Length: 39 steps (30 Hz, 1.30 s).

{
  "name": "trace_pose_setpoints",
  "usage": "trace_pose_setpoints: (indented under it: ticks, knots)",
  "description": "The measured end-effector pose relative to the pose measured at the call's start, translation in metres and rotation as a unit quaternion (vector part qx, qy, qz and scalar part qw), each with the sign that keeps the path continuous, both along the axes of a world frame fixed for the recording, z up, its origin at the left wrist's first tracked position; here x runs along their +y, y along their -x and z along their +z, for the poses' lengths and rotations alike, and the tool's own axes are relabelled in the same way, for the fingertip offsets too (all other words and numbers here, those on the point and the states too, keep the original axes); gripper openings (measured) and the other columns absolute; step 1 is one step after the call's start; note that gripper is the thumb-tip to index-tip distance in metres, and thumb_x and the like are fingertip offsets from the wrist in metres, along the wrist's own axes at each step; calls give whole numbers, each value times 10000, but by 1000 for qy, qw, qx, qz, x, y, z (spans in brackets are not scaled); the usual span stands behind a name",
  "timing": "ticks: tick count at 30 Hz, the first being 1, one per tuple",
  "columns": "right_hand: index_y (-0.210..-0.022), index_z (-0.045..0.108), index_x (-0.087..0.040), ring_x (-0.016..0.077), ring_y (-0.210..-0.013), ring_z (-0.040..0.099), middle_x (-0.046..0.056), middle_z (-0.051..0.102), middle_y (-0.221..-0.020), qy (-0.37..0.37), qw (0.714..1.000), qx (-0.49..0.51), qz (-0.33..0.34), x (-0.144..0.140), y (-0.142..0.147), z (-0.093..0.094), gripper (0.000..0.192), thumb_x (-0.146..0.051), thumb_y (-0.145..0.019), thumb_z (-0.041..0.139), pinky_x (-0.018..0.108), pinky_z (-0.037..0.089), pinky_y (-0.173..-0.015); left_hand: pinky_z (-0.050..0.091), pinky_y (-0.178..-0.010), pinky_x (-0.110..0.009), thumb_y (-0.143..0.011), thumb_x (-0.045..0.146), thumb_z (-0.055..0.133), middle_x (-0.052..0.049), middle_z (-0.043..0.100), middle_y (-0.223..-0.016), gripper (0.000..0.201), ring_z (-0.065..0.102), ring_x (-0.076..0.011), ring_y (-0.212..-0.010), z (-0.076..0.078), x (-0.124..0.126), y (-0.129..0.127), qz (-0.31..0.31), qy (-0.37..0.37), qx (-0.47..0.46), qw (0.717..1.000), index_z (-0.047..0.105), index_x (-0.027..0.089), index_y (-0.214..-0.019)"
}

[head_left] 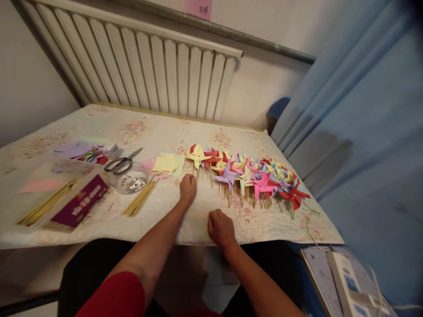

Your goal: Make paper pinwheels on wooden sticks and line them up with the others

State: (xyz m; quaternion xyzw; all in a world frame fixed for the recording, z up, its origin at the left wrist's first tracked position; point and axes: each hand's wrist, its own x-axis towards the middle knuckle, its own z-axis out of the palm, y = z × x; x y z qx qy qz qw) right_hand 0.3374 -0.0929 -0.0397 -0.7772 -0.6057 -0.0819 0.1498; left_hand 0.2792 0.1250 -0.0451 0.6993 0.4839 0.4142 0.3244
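My left hand (188,188) rests on the cloth-covered table, its fingers curled into a loose fist. Nothing shows in it. It lies just left of a yellow pinwheel (197,156) at the near end of a large group of paper pinwheels (244,176) on thin sticks. Closer to the front edge, my right hand (221,226) is also a closed fist with nothing visible in it, below the pinwheels. Left of my hands are a stack of yellow paper squares (164,163), a bundle of thin wooden sticks (140,198) and a round clear dish of small shiny pieces (135,182).
Black-handled scissors (122,163) lie behind the dish. A plastic box (71,165) with sticks and paper stands at the left, a purple panel on its side. A radiator (142,57) lines the back; a blue curtain (357,132) and power strip (346,281) are at right.
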Motion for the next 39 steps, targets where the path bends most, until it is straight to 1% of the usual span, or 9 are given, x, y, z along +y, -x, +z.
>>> trace_pose_setpoints:
  ticks: [7, 15, 18, 22, 26, 28, 33, 39]
  knots:
    - [-820, 578, -207, 149, -711, 512, 22, 591, -817, -9, 1000, -3, 4, -2, 1, 1, 97, -167, -894, 531, 293, 281, -624, 451, -784, -331, -832, 202, 473, -51, 641, -806, 130, 590, -205, -792, 0, -21, 27, -7, -1, 12, 1000, 602, 191, -846]
    - [-805, 585, -199, 140, -676, 489, 19, 586, -803, -31, 999, -12, 4, -3, 2, -1, 106, -160, -886, 528, 296, 255, -600, 457, -739, -304, -815, 189, 487, -13, 621, -747, 115, 583, -179, -735, 4, -49, 69, -51, 16, 14, 998, 601, 195, -827]
    - [-806, 587, -196, 139, -676, 490, 18, 582, -800, -37, 999, -11, 4, -3, 3, 0, 112, -149, -886, 523, 292, 259, -601, 457, -734, -299, -811, 199, 495, -4, 619, -738, 116, 581, -174, -727, 7, -54, 86, -73, 26, 16, 997, 608, 196, -831]
    - [-798, 593, -193, 139, -681, 497, 18, 576, -787, -46, 999, -4, 10, -4, 3, 1, 129, -134, -885, 516, 282, 270, -607, 455, -698, -281, -791, 213, 516, 10, 613, -716, 108, 575, -163, -708, 10, -53, 103, -95, 58, 5, 994, 618, 200, -823]
    - [-809, 599, -195, 138, -686, 511, 18, 581, -794, -51, 999, -1, 13, -5, 3, -2, 139, -134, -891, 506, 277, 283, -614, 418, -558, -241, -767, 218, 521, 50, 547, -630, 117, 519, -124, -561, 12, -48, 111, -132, 137, -38, 981, 608, 193, -841]
    - [-823, 604, -195, 141, -699, 526, 19, 590, -804, -50, 999, 1, 13, -5, 3, -3, 143, -136, -898, 498, 275, 297, -628, 412, -525, -230, -764, 231, 525, 60, 528, -613, 111, 505, -112, -526, 13, -47, 113, -151, 165, -56, 973, 598, 190, -838]
    - [-862, 617, -193, 149, -737, 558, 26, 605, -813, -50, 998, 12, 25, -5, 3, -4, 161, -141, -909, 472, 265, 340, -665, 418, -514, -224, -764, 256, 528, 60, 512, -612, 109, 502, -104, -523, 14, -46, 116, -183, 171, -87, 964, 585, 187, -826]
    - [-900, 630, -190, 156, -766, 587, 42, 633, -837, -59, 998, 20, 33, -3, 3, -4, 175, -135, -900, 464, 256, 384, -690, 439, -527, -219, -752, 240, 548, 52, 528, -624, 92, 514, -100, -535, 16, -43, 115, -193, 194, -94, 957, 589, 189, -818]
